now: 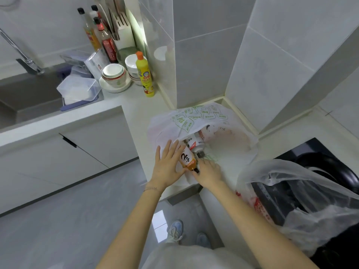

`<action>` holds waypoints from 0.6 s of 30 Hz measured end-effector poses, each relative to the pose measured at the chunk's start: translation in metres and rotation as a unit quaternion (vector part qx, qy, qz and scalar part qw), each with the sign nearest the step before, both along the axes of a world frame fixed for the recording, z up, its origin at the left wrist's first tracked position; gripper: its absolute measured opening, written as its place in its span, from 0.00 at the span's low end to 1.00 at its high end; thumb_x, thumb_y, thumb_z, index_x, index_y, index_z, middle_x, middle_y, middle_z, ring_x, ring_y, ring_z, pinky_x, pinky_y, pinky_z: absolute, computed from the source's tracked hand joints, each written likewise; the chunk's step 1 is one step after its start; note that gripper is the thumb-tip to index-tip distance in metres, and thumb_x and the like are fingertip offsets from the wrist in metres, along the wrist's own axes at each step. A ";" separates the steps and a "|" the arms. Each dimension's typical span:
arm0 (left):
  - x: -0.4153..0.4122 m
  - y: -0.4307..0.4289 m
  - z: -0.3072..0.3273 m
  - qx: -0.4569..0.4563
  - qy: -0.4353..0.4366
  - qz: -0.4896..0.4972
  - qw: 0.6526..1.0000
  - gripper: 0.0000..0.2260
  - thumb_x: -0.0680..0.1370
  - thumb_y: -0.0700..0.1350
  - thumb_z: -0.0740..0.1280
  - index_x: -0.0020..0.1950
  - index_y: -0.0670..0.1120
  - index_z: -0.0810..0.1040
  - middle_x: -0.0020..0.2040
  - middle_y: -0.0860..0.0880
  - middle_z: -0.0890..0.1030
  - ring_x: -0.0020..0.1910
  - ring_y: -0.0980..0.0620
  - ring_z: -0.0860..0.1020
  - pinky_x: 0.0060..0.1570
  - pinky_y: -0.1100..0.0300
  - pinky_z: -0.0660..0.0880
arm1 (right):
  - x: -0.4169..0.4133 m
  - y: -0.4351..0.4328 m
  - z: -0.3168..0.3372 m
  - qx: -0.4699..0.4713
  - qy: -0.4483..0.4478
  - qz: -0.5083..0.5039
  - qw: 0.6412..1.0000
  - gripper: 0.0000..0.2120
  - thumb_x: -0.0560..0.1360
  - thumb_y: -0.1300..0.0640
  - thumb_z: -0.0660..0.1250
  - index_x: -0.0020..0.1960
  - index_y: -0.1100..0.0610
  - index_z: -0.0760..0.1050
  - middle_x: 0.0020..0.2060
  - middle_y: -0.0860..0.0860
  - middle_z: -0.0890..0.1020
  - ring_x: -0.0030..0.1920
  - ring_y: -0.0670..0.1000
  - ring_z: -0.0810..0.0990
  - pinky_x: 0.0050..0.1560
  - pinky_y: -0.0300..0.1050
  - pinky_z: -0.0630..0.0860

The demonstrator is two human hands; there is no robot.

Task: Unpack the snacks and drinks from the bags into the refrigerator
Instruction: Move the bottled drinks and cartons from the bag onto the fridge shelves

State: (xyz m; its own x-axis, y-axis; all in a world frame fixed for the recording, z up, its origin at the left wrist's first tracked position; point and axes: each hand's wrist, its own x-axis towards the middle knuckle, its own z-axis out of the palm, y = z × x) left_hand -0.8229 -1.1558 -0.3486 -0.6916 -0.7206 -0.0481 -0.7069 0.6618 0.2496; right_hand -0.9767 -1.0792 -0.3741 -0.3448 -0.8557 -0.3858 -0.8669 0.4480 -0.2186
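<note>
An amber drink bottle (pixel 186 159) with a large "2" on its label lies on its side at the mouth of a white plastic bag (pixel 196 117) printed in green, which sits on the pale bench (pixel 136 101) in the corner where two tiled walls meet. The left hand (pixel 166 166) is open, with its fingers straight and spread, laid flat against the side of the bottle. The right hand (pixel 209 171) curls thumb and fingers around the bottle's dark cap end and grips it there. Just behind, deeper in the bag and touching the first, lies a second bottle (pixel 195 143) with a white and red label and a dark cap. To the right a second, translucent bag (pixel 295 193) with red print stands open over a black hob (pixel 310 150); what it holds cannot be made out. Further back on the bench stand a yellow detergent bottle (pixel 145 76) with an orange cap, stacked bowls (pixel 114 74) on a plate, several sauce bottles (pixel 103 35), and a knife block (pixel 121 28). Clear plastic boxes (pixel 77 88) rest at the edge of a steel sink (pixel 29 98) beneath a tap (pixel 23 55). A thin bracelet (pixel 151 189) circles the left wrist, and a pale shoe (pixel 175 229) shows on the grey floor below.
</note>
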 end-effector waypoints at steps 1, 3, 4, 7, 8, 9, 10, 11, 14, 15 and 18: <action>0.001 -0.002 -0.002 0.001 0.001 -0.001 1.000 0.37 0.77 0.61 0.65 0.80 0.54 0.51 0.80 0.51 0.50 0.78 0.51 0.40 0.72 0.49 0.30 | 0.002 -0.002 -0.003 0.007 0.004 -0.002 1.000 0.25 0.78 0.41 0.58 0.68 0.55 0.68 0.66 0.55 0.73 0.67 0.57 0.68 0.66 0.54 0.65; 0.002 -0.006 -0.005 0.006 0.001 -0.007 1.000 0.36 0.77 0.61 0.64 0.80 0.54 0.50 0.80 0.51 0.49 0.78 0.50 0.40 0.72 0.48 0.30 | 0.005 -0.005 -0.009 0.021 0.011 -0.005 1.000 0.23 0.78 0.41 0.59 0.65 0.55 0.71 0.65 0.55 0.73 0.66 0.57 0.68 0.66 0.54 0.65; 0.003 -0.008 -0.008 0.006 -0.002 -0.011 1.000 0.37 0.77 0.62 0.64 0.80 0.54 0.50 0.80 0.51 0.48 0.78 0.51 0.39 0.72 0.48 0.30 | 0.007 -0.006 -0.011 0.025 0.012 -0.009 1.000 0.23 0.78 0.41 0.59 0.65 0.55 0.72 0.64 0.55 0.73 0.66 0.57 0.68 0.66 0.53 0.65; 0.006 -0.012 -0.015 0.002 -0.006 -0.024 1.000 0.36 0.77 0.65 0.59 0.80 0.53 0.50 0.80 0.51 0.48 0.78 0.51 0.39 0.71 0.49 0.28 | 0.013 -0.008 -0.017 0.018 0.000 -0.027 0.999 0.21 0.79 0.43 0.59 0.63 0.57 0.73 0.62 0.55 0.75 0.65 0.56 0.70 0.66 0.52 0.65; 0.007 -0.013 -0.016 -0.001 -0.007 -0.028 1.000 0.37 0.76 0.67 0.55 0.80 0.53 0.50 0.80 0.51 0.48 0.78 0.51 0.40 0.71 0.49 0.27 | 0.015 -0.008 -0.018 0.010 -0.005 -0.034 0.999 0.20 0.80 0.44 0.58 0.63 0.58 0.73 0.61 0.55 0.76 0.64 0.56 0.71 0.66 0.51 0.66; 0.007 -0.013 -0.017 -0.002 -0.006 -0.030 1.000 0.37 0.74 0.68 0.52 0.80 0.52 0.51 0.80 0.51 0.48 0.78 0.50 0.41 0.71 0.50 0.27 | 0.016 -0.008 -0.019 0.002 -0.010 -0.043 0.999 0.19 0.80 0.45 0.58 0.61 0.58 0.73 0.60 0.55 0.77 0.63 0.56 0.72 0.66 0.51 0.66; 0.007 -0.013 -0.018 -0.002 -0.001 -0.031 1.000 0.38 0.74 0.68 0.50 0.80 0.52 0.52 0.80 0.50 0.49 0.78 0.49 0.42 0.71 0.50 0.27 | 0.017 -0.008 -0.019 -0.005 -0.018 -0.054 0.998 0.18 0.80 0.45 0.59 0.60 0.58 0.74 0.58 0.54 0.78 0.62 0.56 0.74 0.64 0.50 0.67; 0.006 -0.013 -0.019 -0.003 0.008 -0.031 0.999 0.38 0.73 0.68 0.50 0.80 0.52 0.53 0.80 0.50 0.50 0.78 0.49 0.43 0.71 0.49 0.28 | 0.018 -0.008 -0.018 -0.014 -0.032 -0.066 0.997 0.17 0.80 0.46 0.60 0.58 0.57 0.75 0.56 0.54 0.79 0.60 0.55 0.75 0.63 0.50 0.69; 0.005 -0.015 -0.020 -0.001 0.036 -0.031 0.999 0.36 0.74 0.67 0.52 0.79 0.52 0.55 0.80 0.50 0.51 0.78 0.49 0.44 0.72 0.49 0.30 | 0.016 -0.008 -0.011 -0.059 -0.104 -0.119 0.986 0.16 0.78 0.45 0.63 0.56 0.57 0.75 0.51 0.53 0.80 0.53 0.54 0.78 0.53 0.48 0.75; 0.004 -0.016 -0.019 0.002 0.045 -0.034 0.998 0.36 0.74 0.66 0.53 0.79 0.52 0.55 0.80 0.50 0.52 0.79 0.49 0.45 0.73 0.48 0.31 | 0.015 -0.007 -0.006 -0.076 -0.128 -0.139 0.979 0.16 0.78 0.45 0.63 0.57 0.57 0.75 0.50 0.52 0.80 0.51 0.54 0.79 0.49 0.47 0.76; 0.000 -0.019 -0.015 0.008 0.069 -0.038 0.997 0.35 0.74 0.65 0.55 0.78 0.51 0.58 0.79 0.49 0.56 0.79 0.48 0.47 0.74 0.45 0.37 | 0.010 -0.008 0.015 -0.130 -0.163 -0.181 0.961 0.16 0.80 0.45 0.61 0.57 0.58 0.72 0.48 0.52 0.80 0.47 0.53 0.78 0.44 0.46 0.74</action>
